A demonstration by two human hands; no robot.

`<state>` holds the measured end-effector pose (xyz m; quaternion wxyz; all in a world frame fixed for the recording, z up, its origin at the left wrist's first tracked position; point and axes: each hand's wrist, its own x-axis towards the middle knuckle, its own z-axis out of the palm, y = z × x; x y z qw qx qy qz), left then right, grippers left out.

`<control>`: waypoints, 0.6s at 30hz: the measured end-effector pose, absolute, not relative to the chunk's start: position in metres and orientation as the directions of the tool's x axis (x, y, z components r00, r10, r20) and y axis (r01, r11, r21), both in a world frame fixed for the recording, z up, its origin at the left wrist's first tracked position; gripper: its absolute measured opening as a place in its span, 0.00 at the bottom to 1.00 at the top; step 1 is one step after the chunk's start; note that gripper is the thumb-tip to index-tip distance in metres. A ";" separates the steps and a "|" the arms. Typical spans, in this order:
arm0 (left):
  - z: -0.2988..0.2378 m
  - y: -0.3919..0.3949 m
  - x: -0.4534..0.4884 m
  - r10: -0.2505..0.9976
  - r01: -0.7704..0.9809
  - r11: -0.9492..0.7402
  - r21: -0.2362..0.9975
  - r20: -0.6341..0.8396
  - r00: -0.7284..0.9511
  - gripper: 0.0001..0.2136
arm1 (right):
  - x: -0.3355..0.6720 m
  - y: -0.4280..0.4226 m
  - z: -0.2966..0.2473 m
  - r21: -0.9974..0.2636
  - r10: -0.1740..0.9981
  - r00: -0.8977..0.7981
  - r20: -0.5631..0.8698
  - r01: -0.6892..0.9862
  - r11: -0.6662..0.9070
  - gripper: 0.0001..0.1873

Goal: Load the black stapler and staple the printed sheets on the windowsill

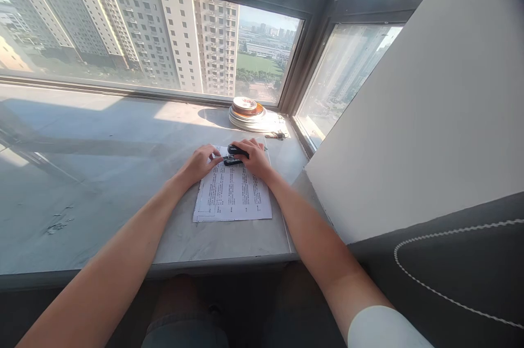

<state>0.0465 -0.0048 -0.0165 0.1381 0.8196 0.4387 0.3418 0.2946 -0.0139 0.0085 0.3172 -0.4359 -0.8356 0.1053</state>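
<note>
A black stapler (233,161) rests over the top part of a printed sheet of paper (233,195), its upper arm raised apart from its base. My right hand (256,155) is closed round the stapler from the right, thumb low and fingers over the top. At the stapler's left end is my left hand (201,162), thumb and fingertips brought together in a pinch beside it. Whatever lies between those fingertips is too small to make out. The paper lies flat, its lower half uncovered, and its top edge is partly hidden by my hands.
A stack of plates (248,117) stands behind the hands near the window corner, with a small dark object (278,135) beside it. A white wall (409,107) slopes along the right. A beaded cord (409,277) hangs lower right. The marble sill (102,173) ends at a front edge above my legs.
</note>
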 end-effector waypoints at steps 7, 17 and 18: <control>-0.014 -0.007 0.048 0.800 0.616 -0.594 0.517 0.457 0.389 0.17 | 0.294 -0.014 0.009 -0.460 0.798 -0.413 0.439 0.659 0.594 0.19; -0.005 -0.017 0.039 0.806 0.611 -0.587 0.531 0.450 0.384 0.16 | 0.294 -0.014 0.008 -0.465 0.793 -0.413 0.447 0.650 0.601 0.18; -0.004 -0.018 0.037 0.809 0.609 -0.584 0.537 0.446 0.383 0.16 | 0.294 -0.014 0.007 -0.466 0.791 -0.411 0.453 0.647 0.603 0.18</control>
